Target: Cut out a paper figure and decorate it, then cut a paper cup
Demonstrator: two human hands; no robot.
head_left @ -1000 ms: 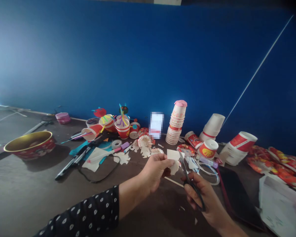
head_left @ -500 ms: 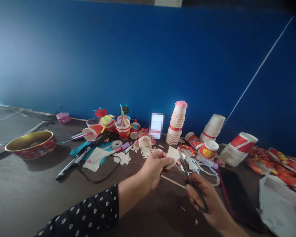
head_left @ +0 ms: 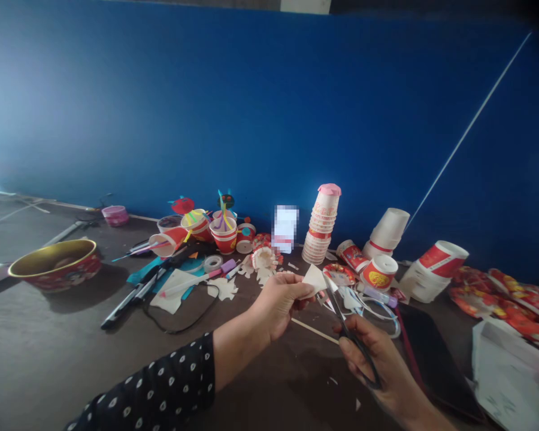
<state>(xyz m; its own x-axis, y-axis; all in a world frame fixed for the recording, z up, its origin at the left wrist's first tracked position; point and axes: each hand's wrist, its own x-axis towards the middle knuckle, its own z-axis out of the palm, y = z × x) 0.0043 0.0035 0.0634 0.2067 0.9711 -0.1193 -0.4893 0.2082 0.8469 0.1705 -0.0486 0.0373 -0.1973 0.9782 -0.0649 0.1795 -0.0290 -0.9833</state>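
Note:
Pinched between the thumb and fingers of my left hand point(head_left: 284, 302) is a small piece of white paper point(head_left: 315, 279). My right hand point(head_left: 371, 353) grips a pair of black-handled scissors point(head_left: 336, 305), whose blades point up and left to the paper's right edge. Whether the blades are cutting into the paper I cannot tell. Behind my hands lie white paper scraps point(head_left: 224, 288), and a thin wooden stick point(head_left: 315, 331) rests on the table below the paper.
A tall stack of paper cups point(head_left: 321, 227) stands behind my hands, left of more cups point(head_left: 388, 230). At the left sit a gold-rimmed bowl point(head_left: 56, 272) and a black-and-silver tool point(head_left: 128, 305). A dark tablet-like slab point(head_left: 431, 359) lies right of my right hand.
My left hand has shifted slightly left, and the paper has tilted, with one corner now pointing up. The scissors have stayed almost in place.

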